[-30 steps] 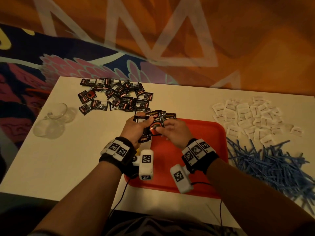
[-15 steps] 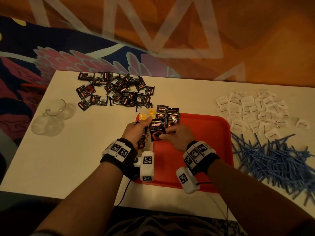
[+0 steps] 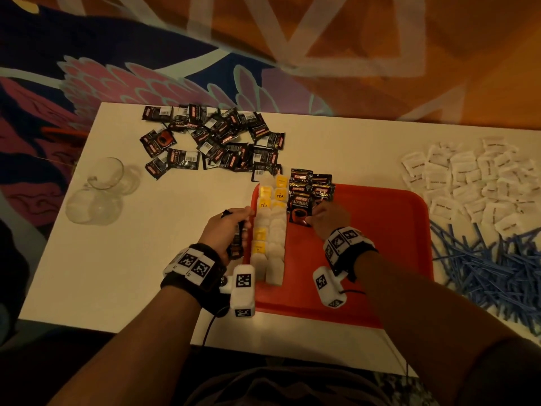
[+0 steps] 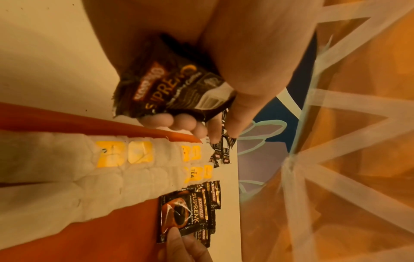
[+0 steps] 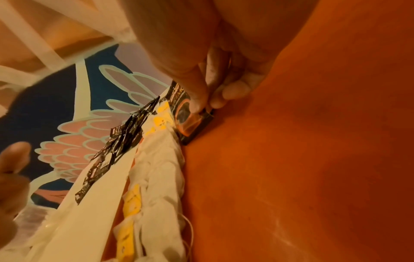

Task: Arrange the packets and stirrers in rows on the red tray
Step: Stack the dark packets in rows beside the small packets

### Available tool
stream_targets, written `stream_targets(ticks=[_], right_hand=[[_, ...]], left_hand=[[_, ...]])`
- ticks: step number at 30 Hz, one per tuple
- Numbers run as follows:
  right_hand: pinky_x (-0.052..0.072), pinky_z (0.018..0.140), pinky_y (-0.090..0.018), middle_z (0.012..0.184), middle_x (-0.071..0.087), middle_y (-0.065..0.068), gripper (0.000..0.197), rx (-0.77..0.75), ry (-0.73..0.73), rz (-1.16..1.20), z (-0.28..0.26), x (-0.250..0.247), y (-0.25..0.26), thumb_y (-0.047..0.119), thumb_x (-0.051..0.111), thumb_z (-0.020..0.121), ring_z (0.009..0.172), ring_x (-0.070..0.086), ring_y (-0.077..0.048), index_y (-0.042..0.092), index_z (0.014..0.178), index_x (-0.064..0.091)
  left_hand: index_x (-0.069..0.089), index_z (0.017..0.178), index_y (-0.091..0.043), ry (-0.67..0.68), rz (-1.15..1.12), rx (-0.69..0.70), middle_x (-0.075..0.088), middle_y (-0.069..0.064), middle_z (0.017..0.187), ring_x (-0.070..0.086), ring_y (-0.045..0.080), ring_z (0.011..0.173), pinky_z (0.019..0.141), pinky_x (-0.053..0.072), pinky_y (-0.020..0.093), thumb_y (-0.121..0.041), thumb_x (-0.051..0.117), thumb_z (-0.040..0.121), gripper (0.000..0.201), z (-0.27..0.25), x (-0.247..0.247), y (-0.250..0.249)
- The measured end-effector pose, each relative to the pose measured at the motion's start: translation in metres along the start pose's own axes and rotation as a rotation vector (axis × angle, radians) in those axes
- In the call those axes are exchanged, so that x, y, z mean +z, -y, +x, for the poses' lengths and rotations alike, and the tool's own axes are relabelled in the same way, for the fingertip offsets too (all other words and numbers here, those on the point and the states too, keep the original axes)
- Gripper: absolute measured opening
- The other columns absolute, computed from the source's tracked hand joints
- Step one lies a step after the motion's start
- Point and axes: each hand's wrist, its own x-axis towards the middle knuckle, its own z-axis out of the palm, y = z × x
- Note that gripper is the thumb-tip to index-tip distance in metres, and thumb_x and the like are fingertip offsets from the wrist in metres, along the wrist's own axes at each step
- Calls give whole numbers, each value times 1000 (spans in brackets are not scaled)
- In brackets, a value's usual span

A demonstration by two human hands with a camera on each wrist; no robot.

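Left hand (image 3: 227,230) beside the red tray (image 3: 389,230), gripping a bunch of coffee packets (image 4: 172,88). Right hand (image 3: 329,219) on the tray, pinching the front packet (image 3: 300,209) beside the tea bags (image 3: 270,230). Stirrers (image 3: 491,268) piled on the counter (image 3: 131,259).

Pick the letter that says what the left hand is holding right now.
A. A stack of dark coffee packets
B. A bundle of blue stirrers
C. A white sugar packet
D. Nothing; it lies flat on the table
A: the left wrist view shows the left hand with its fingers curled round a stack of dark coffee packets, beside the red tray, while the blue stirrers lie untouched on the table.
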Motion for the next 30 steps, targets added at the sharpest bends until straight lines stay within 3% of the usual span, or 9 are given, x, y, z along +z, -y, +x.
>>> stream_targets(ticks=[2, 9, 14, 17, 19, 22, 25, 27, 30], right_hand=[[31, 46, -9, 97, 64, 3, 15, 18, -10, 26, 6, 5, 4, 23, 76, 83, 68, 50, 0, 18, 91, 64], [47, 54, -18, 99, 63, -1, 19, 82, -81, 118, 15, 10, 9, 18, 80, 79, 70, 56, -7, 18, 85, 62], [34, 46, -12, 100, 62, 2, 16, 51, -63, 59, 19, 6, 9, 21, 79, 81, 66, 50, 1, 20, 89, 65], [31, 44, -9, 101, 62, 3, 16, 37, -67, 36, 18, 3, 8, 22, 78, 81, 64, 47, 3, 20, 92, 66], [29, 43, -8, 101, 62, 3, 17, 40, -61, 16, 15, -1, 7, 24, 78, 82, 65, 47, 4, 20, 92, 66], [38, 52, -13, 101, 64, 4, 16, 0, -72, 21, 9, -6, 9, 31, 77, 81, 83, 59, -6, 24, 88, 65], [46, 68, -17, 90, 66, 12, 18, -130, -46, 39, -7, -14, 18, 43, 71, 83, 88, 61, -2, 26, 85, 66], [44, 67, -15, 89, 65, 16, 24, -237, 21, 116, -23, -20, 28, 49, 72, 81, 83, 58, 4, 26, 87, 68], [53, 78, -26, 100, 69, 9, 38, -327, 242, 265, -45, -26, 42, 45, 79, 74, 93, 63, -5, 21, 103, 70]], left_hand=[[70, 96, -11, -11, -13, -7, 57, 1, 69, 48, 14, 55, 50, 41, 28, -27, 65, 94, 16, 4, -4, -1], [67, 103, -10, -2, -24, -8, 57, 1, 68, 49, 13, 52, 47, 42, 25, -26, 64, 95, 18, 10, -7, -8], [67, 98, -11, 20, -17, -42, 59, 0, 68, 49, 13, 55, 50, 42, 26, -26, 63, 95, 15, 13, -5, -10], [65, 96, -11, 64, -52, -88, 57, 2, 70, 48, 13, 54, 48, 41, 24, -16, 57, 95, 10, 10, 0, -12], [64, 100, -7, 109, -119, -109, 56, 5, 71, 48, 14, 53, 46, 42, 23, -5, 46, 90, 21, 6, 5, -15], [62, 113, -1, 182, -218, -88, 65, 13, 82, 61, 20, 62, 54, 53, 29, 6, 39, 90, 33, 0, 12, -18], [59, 115, 2, 281, -233, -63, 70, 18, 94, 71, 29, 78, 67, 59, 38, 1, 50, 97, 20, -6, 23, -18], [62, 115, 5, 189, -91, -31, 73, 19, 97, 73, 32, 83, 70, 60, 42, -8, 65, 92, 27, -6, 28, -17], [68, 106, 2, 75, 83, 21, 74, 22, 98, 74, 35, 86, 78, 59, 47, -26, 83, 77, 43, -2, 32, -18]])
